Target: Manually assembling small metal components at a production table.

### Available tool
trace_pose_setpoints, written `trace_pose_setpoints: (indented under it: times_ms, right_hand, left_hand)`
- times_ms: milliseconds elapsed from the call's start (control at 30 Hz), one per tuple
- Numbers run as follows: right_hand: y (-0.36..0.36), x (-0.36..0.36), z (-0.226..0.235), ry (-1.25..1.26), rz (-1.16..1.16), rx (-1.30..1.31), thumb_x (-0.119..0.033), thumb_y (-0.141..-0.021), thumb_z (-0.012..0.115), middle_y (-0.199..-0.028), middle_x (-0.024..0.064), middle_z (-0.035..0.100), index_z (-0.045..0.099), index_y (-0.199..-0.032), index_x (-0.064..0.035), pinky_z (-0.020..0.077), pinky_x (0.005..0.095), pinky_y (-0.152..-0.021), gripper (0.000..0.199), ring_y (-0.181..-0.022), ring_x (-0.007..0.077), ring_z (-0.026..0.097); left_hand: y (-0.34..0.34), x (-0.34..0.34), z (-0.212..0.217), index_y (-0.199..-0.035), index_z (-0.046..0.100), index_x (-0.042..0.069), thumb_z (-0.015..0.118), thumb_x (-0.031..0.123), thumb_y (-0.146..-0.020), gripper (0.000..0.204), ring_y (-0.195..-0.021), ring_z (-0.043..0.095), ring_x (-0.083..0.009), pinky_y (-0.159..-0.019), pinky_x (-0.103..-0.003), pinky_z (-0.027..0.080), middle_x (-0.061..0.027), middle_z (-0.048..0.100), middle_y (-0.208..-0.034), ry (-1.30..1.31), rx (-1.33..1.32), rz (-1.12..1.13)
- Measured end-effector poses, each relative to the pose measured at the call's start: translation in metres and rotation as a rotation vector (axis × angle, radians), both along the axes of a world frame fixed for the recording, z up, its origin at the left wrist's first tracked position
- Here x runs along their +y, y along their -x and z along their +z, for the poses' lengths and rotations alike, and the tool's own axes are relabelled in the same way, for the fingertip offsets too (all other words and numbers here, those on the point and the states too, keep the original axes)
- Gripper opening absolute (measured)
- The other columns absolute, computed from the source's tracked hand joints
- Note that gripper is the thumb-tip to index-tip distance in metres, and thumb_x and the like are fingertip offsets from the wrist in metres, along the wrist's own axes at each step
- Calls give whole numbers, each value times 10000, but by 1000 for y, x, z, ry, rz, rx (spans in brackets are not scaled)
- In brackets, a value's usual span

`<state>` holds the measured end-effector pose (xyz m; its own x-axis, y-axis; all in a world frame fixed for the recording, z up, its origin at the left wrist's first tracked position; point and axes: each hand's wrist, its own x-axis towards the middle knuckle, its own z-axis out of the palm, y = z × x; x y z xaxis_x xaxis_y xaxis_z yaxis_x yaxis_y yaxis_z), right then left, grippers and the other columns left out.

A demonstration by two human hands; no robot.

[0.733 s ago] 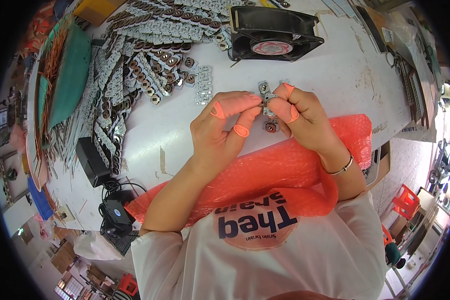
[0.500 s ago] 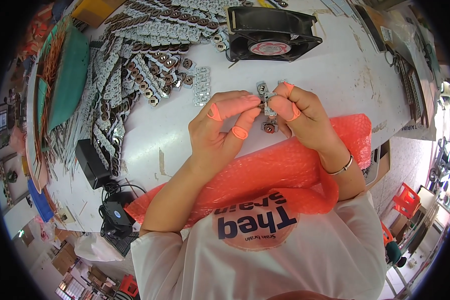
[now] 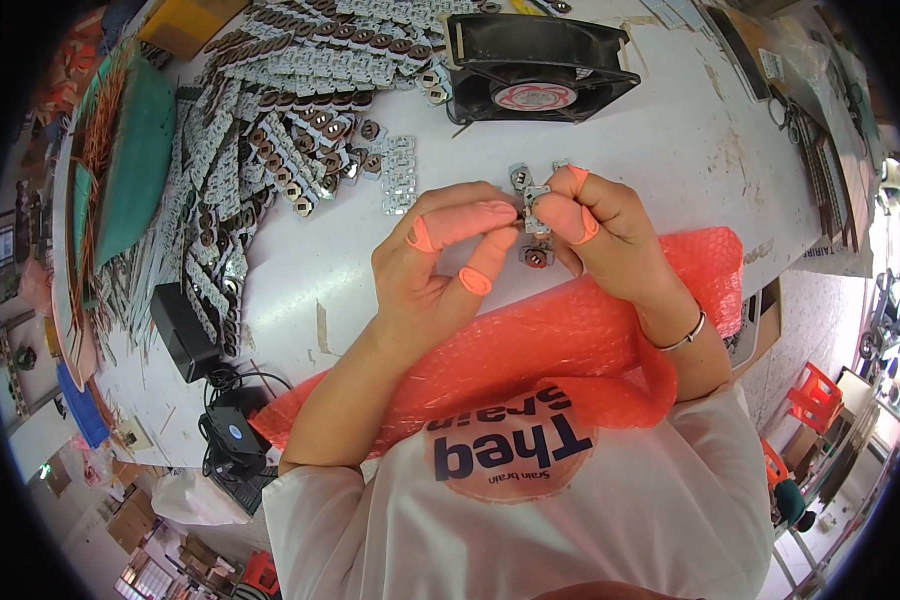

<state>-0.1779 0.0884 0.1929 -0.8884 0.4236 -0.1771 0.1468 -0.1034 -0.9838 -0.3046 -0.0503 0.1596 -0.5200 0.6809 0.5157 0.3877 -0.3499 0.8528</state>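
In my right hand (image 3: pixel 610 225), thumb and index finger pinch a small strip of silvery metal parts (image 3: pixel 536 217). Orange finger cots cover the thumb and index finger of both hands. Brown round pieces with metal centres (image 3: pixel 537 257) show at the strip's near end and at its far end. My left hand (image 3: pixel 435 255) comes close to the strip's left side, its thumb and index finger bent toward each other in a pinch. Whatever lies between those left fingertips is too small to make out.
A black square fan (image 3: pixel 540 70) stands beyond my hands. Piles of similar metal strips (image 3: pixel 300 70) spread over the left of the white table (image 3: pixel 690 150). A green basin (image 3: pixel 135 170) holds copper-coloured wires. Red bubble wrap (image 3: pixel 510 340) lies across my lap, near a black adapter (image 3: pixel 183 330).
My left index finger has dropped slightly and the left fingertips have drawn a little away from the strip. The right hand keeps its pinch almost unmoved.
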Motion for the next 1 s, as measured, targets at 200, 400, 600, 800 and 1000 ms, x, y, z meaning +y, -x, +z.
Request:
trace_pose_setpoints:
  times_ms: [200,400,600,800,1000]
  right_hand:
    - [-1,0,1,-41,13,102,-176,-922,602,-681,-1,483,533,-790,5,378,226,-516,234,-599,63,435]
    - [0,-4,-5,-43,17,196,-242,-940,581,-583,-33,481,548,-789,-44,310,200,-423,251,-468,31,409]
    - [0,0,3,138,57,56,-246,-924,605,-653,-8,497,572,-801,-3,397,224,-523,274,-577,64,454]
    - [2,2,-3,230,62,23,-267,-967,527,-529,-25,443,523,-802,-52,331,212,-423,270,-419,56,400]
    - [2,3,-3,288,100,-6,-237,-974,506,-543,-17,446,516,-806,-56,325,208,-417,247,-397,63,398]
  left_hand:
    - [1,-4,5,-1122,520,27,716,-51,-757,421,-1057,564,-239,-819,-322,534,-206,520,-1206,46,-78,-190]
    - [-2,-5,6,-1089,522,31,723,-57,-750,403,-1078,558,-239,-827,-318,521,-220,536,-1194,26,-86,-179]
    - [2,-5,5,-1074,520,29,715,-73,-753,389,-1030,585,-232,-827,-315,518,-236,562,-1170,71,-107,-213]
    - [3,-4,6,-1053,513,22,706,-77,-761,364,-1022,587,-221,-822,-302,506,-250,554,-1182,51,-198,-258]
    - [6,-4,5,-1055,506,32,709,-78,-756,378,-991,587,-203,-819,-301,494,-255,553,-1177,51,-219,-247]
